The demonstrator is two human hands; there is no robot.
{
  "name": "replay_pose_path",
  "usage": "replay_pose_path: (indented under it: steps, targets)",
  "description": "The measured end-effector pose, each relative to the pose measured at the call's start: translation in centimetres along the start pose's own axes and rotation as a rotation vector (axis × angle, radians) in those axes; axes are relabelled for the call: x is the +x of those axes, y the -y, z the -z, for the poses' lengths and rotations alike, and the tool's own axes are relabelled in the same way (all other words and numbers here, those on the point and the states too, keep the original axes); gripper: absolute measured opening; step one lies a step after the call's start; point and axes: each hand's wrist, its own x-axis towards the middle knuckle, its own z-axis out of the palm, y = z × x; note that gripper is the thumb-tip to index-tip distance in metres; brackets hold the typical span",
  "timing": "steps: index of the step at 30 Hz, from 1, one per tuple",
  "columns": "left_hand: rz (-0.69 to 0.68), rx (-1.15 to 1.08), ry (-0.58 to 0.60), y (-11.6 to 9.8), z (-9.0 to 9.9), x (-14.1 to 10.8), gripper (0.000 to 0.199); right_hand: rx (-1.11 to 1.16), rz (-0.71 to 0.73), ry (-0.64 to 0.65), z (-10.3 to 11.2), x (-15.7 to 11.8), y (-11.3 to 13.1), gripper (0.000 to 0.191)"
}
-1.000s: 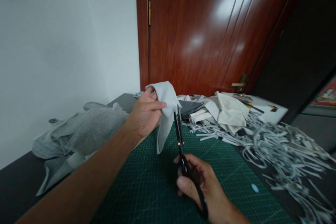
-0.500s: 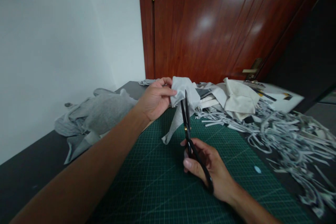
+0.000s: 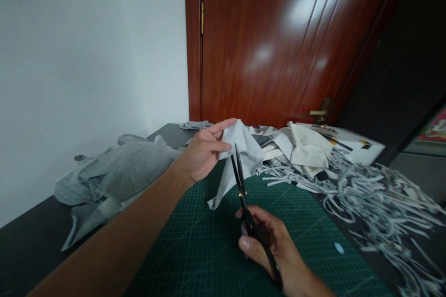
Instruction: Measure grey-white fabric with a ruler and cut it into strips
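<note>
My left hand (image 3: 205, 152) pinches the upper edge of a light grey piece of fabric (image 3: 245, 153), which hangs down with one narrow corner trailing to the left. Black scissors (image 3: 243, 195) are in my right hand (image 3: 268, 241), fingers and thumb through the handles. Their blades stand slightly apart, tips pointing up at the fabric near my left fingertips. Whether the cloth lies between the blades I cannot tell. Below both hands spreads a green cutting mat (image 3: 195, 246) with grid lines.
A heap of grey cloth (image 3: 135, 167) lies on the dark table at the left. Many cut fabric strips (image 3: 372, 199) pile up at the right, with a folded cream cloth (image 3: 310, 148) behind them. A small pale oval piece (image 3: 339, 247) rests on the mat. A wooden door (image 3: 258, 55) stands behind.
The view has tilted up and turned slightly right. My left fingers have straightened along the fabric's top edge, and the fabric hangs more spread out. The scissor blades have closed a little.
</note>
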Motion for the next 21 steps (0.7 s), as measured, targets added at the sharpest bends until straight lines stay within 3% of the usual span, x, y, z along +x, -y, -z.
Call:
replay_pose_path:
  steps: [4, 11, 21]
  targets:
    - [-0.073, 0.002, -0.012, -0.3, -0.3, -0.2, 0.079, -0.002, 0.070, -0.013, -0.2, 0.1, -1.1, 0.055]
    - [-0.141, 0.016, 0.028, -1.4, -0.9, -0.8, 0.088, 0.014, 0.090, 0.053, 0.1, 0.5, -1.0, 0.059]
    - [-0.175, 0.063, 0.024, -2.0, -1.6, -1.2, 0.095, 0.026, 0.120, -0.076, -0.1, 0.5, -1.8, 0.065]
